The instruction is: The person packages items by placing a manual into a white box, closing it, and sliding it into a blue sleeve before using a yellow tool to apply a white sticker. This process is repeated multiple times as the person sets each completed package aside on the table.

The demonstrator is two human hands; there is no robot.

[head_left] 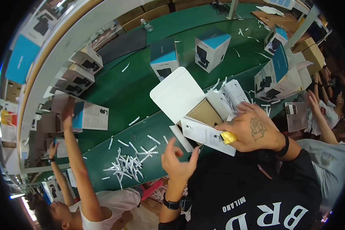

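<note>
An open white box (177, 94) lies on the green table (142, 88), its lid flap raised and a brown cardboard insert (205, 112) showing inside. My right hand (252, 131), with yellow tape on the thumb, is shut on a white printed leaflet (205, 134) held over the box's opening. Behind that hand lies a stack of white packets (234, 96). My left hand (179, 160) hovers just below the box's near corner. Its fingers are spread and it holds nothing.
Several white boxes with blue tops (212, 48) stand further along the table. White paper strips (128, 165) litter the near edge. A co-worker's arm (74, 145) at the left reaches up to a box (90, 115). Another person (326, 115) works at the right.
</note>
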